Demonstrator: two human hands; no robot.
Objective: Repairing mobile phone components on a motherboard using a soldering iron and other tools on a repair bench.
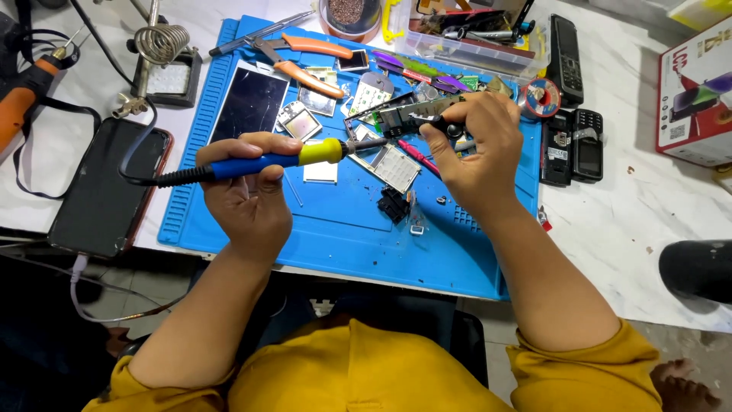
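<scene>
**Soldering iron on a small phone board, mid-joint**

Left hand (248, 191) wrapped tight around the blue-and-yellow soldering iron (267, 162), fist closed on the handle, tip pointing away from the grip toward the circuit board (408, 114). Right hand (476, 149) pinched shut on that board, fingers on its near end, holding it lifted just above the blue work mat (335, 236). Tip sits right at the board's left edge; can't tell if actually touching.

Tips for this step, judging by the shot:
- Brace both wrists on the mat, less shake.
- Keep the fingers well back from the heated end.
- Watch the cord trailing off behind the left grip toward the dark phone (107, 187).
- Loose black part (393, 204) and small keypad board (389, 164) lying just below the tip: easy to melt or knock.
</scene>
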